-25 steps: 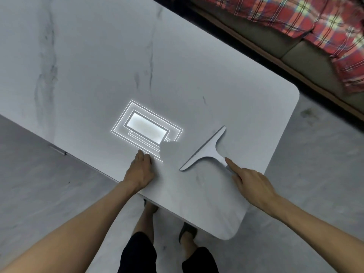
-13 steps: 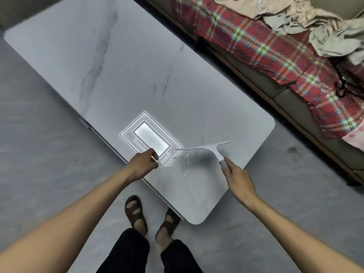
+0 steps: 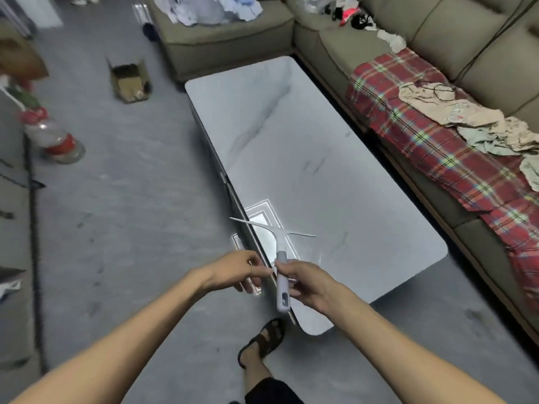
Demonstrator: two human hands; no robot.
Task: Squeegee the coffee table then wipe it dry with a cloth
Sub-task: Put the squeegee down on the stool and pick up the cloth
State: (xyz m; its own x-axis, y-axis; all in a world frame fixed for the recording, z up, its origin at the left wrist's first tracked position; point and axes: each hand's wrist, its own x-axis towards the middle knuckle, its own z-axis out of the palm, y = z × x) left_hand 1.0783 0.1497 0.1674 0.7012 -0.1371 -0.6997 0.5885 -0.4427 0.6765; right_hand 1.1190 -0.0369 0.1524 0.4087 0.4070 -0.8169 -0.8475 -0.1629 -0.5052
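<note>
Foot: a sandalled foot [image 3: 264,341] stands on the grey floor by the table's near corner.
Right hand [image 3: 310,284]: fingers and thumb are curled round the squeegee handle, gripping it mid-length.
Left hand [image 3: 237,269]: loosely curled fingers reach to the handle's upper end; blur hides whether they pinch it.
Squeegee [image 3: 281,243]: held over the table's near left edge, blade crosswise on the far side, one tip past the edge.
Coffee table [image 3: 320,147]: long white marble top with a bright light reflection under the blade.
Sofa [image 3: 481,48]: along the table's right side, carrying a red plaid blanket [image 3: 431,147] and crumpled cloths.
Far floor: an open cardboard box [image 3: 129,81] and a plastic bottle [image 3: 48,135].
</note>
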